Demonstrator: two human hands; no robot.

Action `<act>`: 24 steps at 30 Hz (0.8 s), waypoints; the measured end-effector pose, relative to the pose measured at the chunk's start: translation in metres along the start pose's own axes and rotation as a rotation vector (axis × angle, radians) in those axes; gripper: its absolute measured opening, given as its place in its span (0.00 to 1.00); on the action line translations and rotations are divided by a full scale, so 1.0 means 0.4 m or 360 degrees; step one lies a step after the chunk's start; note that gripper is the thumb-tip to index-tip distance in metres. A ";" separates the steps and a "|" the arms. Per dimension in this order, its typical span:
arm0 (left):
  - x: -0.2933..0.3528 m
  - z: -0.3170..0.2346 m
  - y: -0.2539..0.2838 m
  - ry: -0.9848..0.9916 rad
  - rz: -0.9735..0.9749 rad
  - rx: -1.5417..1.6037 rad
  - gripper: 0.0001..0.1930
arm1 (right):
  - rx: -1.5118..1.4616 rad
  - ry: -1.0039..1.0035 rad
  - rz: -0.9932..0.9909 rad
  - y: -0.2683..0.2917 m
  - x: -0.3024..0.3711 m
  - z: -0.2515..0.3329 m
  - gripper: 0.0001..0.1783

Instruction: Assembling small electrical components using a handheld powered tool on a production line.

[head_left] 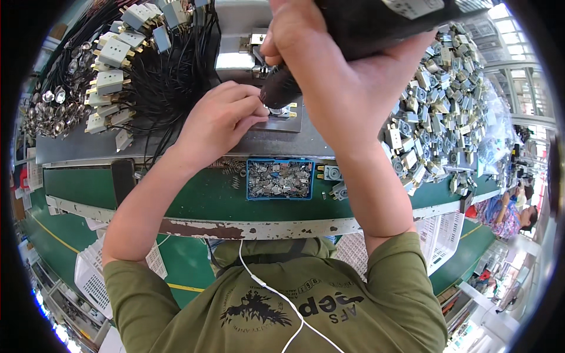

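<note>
My right hand [353, 88] is wrapped round a black power screwdriver [374, 29], which points down and to the left. Its dark nose [280, 88] ends over a small part with brass prongs [288, 111] on a metal plate [282, 125]. Thumb and fingers of my left hand [219, 117] are pinched together right beside that nose, at the part's left side. What they hold, if anything, is hidden. The driver's nose covers much of the part.
A blue tray [249, 182] of small metal pieces lies nearest me, with springs [234, 169] beside it. Grey sockets [441, 106] pile up at right. Black cables [170, 70] with grey plugs [112, 81] and shiny metal cups [59, 97] lie at left. Another person [500, 215] sits far right.
</note>
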State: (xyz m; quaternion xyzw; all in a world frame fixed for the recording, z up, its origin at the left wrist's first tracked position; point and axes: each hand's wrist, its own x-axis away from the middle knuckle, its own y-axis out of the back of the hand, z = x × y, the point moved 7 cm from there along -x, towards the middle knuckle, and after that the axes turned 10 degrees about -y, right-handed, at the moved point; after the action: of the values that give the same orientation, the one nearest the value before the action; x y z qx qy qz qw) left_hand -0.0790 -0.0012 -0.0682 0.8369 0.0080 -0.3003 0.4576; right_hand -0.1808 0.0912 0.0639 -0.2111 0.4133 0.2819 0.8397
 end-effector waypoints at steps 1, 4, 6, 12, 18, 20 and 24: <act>-0.001 0.002 -0.003 0.0029 0.0040 0.0043 0.07 | 0.0034 0.0563 0.0189 -0.020 0.002 0.037 0.22; 0.004 0.001 -0.001 -0.0002 0.0025 0.0010 0.07 | 0.0002 -0.0855 -0.0286 -0.005 0.069 0.021 0.27; 0.003 0.001 -0.005 -0.0020 0.0011 0.0010 0.07 | -0.0131 -0.0826 -0.0333 -0.013 0.081 0.007 0.30; 0.004 -0.001 -0.007 -0.0043 -0.0040 0.0004 0.06 | -0.0092 -0.0785 -0.0281 -0.018 0.077 0.003 0.36; 0.002 0.004 -0.002 -0.0009 0.0016 0.0008 0.05 | -0.0240 -0.0859 0.0105 -0.046 0.024 -0.058 0.36; 0.001 0.007 -0.009 0.0034 0.0050 0.0025 0.05 | -0.0359 -0.1022 0.0266 -0.057 0.028 -0.075 0.36; 0.006 0.009 -0.011 0.0006 0.0001 0.0006 0.05 | -0.0271 -0.1088 0.0258 -0.064 0.037 -0.068 0.37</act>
State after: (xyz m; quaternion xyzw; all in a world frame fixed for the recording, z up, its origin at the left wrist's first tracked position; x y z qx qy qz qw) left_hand -0.0801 -0.0018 -0.0742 0.8383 0.0081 -0.2988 0.4560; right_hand -0.1723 0.0607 0.0394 -0.1405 0.0991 0.4353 0.8837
